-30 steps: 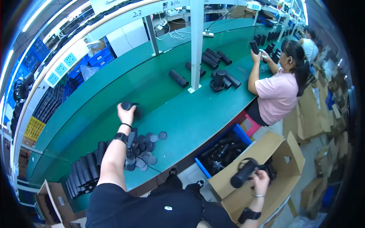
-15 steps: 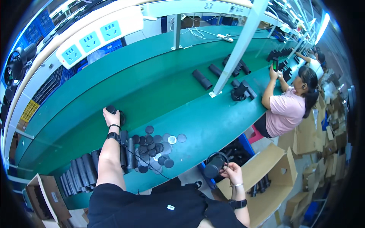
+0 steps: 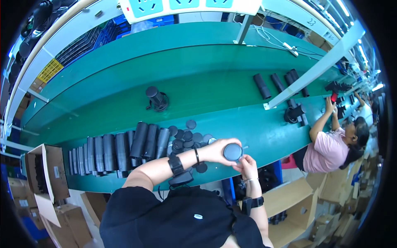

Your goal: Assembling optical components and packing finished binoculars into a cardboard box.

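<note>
In front of my chest, my left hand (image 3: 218,152) is wrapped round a black round-ended cylinder (image 3: 233,152), its flat grey-black end facing up. My right hand (image 3: 248,167) is closed at the lower right edge of the same cylinder, thumb and fingers pinched together. The cylinder's lower part is hidden by my hands. Under my left forearm and hand lie several flat black discs (image 3: 188,135) on the green bench. Further back, a black cylinder on a ring-shaped base (image 3: 155,97) stands by itself, untouched.
Several black tubes (image 3: 108,153) line the bench's near left edge. More tubes (image 3: 261,86) lie at the far right, past a slanted metal post (image 3: 314,68). Cardboard boxes (image 3: 53,173) stand left, and an open carton (image 3: 295,206) right. A co-worker (image 3: 331,144) sits at right.
My left hand has let go of the standing black cylinder at the back and come right to the cylinder at my right hand. The view has turned left.
</note>
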`<action>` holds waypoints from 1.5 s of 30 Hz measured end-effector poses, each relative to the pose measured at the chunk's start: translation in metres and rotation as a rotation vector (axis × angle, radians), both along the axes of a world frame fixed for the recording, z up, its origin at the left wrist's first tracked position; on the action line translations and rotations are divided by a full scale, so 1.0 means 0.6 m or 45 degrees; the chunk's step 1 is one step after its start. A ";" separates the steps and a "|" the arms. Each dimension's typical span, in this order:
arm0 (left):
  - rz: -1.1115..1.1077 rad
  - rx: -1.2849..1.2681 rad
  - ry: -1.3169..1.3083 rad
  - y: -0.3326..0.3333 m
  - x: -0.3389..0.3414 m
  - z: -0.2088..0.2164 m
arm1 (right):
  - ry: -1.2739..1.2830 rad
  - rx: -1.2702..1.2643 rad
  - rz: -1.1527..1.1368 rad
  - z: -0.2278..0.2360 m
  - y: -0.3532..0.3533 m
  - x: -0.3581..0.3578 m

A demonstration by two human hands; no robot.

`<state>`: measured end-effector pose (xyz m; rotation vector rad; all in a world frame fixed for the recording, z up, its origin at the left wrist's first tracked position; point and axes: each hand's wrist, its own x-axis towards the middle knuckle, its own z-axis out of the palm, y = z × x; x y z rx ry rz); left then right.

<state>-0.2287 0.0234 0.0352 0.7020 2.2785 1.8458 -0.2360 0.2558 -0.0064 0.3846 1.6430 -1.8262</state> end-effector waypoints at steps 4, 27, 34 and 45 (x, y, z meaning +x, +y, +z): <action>0.441 0.161 -0.136 -0.055 -0.052 0.003 | -0.029 -0.209 -0.065 -0.003 -0.014 -0.008; 1.418 -0.662 0.796 -0.080 -0.179 -0.074 | -0.129 0.326 -0.960 -0.006 0.389 0.379; 0.308 -0.425 0.425 0.243 -0.062 -0.080 | -0.236 0.692 -0.772 -0.022 0.564 0.600; -0.791 -0.479 0.347 0.661 0.158 -0.045 | -0.292 1.388 -0.266 -0.083 0.969 0.745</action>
